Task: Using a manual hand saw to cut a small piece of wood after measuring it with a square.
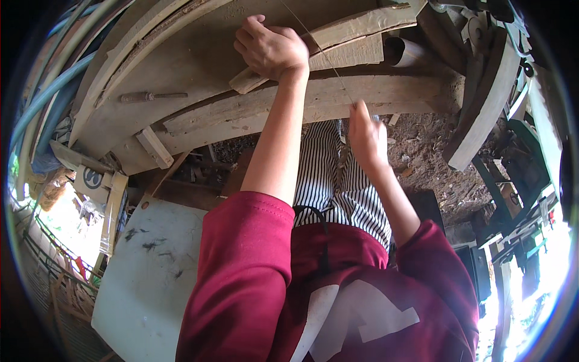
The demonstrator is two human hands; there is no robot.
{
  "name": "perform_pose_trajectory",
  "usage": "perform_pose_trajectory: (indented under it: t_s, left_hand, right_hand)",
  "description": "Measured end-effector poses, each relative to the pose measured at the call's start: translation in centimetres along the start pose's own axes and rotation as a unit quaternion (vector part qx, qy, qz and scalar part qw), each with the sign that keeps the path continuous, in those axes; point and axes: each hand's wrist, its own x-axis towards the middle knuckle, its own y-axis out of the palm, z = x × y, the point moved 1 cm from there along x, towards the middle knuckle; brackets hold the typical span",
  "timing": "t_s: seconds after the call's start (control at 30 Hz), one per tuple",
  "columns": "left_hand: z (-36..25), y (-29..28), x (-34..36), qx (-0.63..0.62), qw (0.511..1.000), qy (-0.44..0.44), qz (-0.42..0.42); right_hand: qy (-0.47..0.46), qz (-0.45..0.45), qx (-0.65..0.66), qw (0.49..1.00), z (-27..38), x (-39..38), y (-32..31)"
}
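Pale wood (356,54) lay beyond the right hand (368,137), whose grip pinched a thin wire (329,61) passing the curled left hand (272,51), whose hold couldn't be told. The wire seemed light, springy, best held by its ends.

Over the counter (181,66), the view's top edge cuts off a thin rod (326,58), whose lower end is hidden in the blurred right grip (369,137) just before the counter. The left grip (272,49), above the counter, hides its own palm. Striped trousers (318,163) disappear beneath the counter's near edge.
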Motion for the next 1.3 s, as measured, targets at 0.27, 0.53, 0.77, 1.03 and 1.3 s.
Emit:
perform_pose_trajectory:
  t_s: [0.27,0.53,0.77,1.03,1.3]
  left_hand:
    - [-0.5,-0.3,0.1,0.005,1.000,-0.022,-0.002]
    - [-0.4,-0.4,0.1,-0.020,1.000,0.003,-0.020]
    - [-1.3,-0.3,0.5,-0.018,0.998,0.005,-0.057]
    - [-0.5,-0.5,0.2,-0.040,0.999,-0.030,0.008]
    - [2.0,-4.2,-2.0,-0.026,0.908,0.371,0.195]
  right_hand:
    - [0.115,0.051,0.047,0.991,0.3,-0.9,-0.9]
    - [0.013,-0.036,0.017,0.999,-0.1,0.6,0.2]
    - [0.116,0.088,0.005,0.989,-4.5,-9.3,1.7]
    - [0.063,0.038,0.128,0.989,-5.9,-9.9,1.1]
    - [0.079,-0.065,0.202,0.974,-5.3,-8.6,1.1]
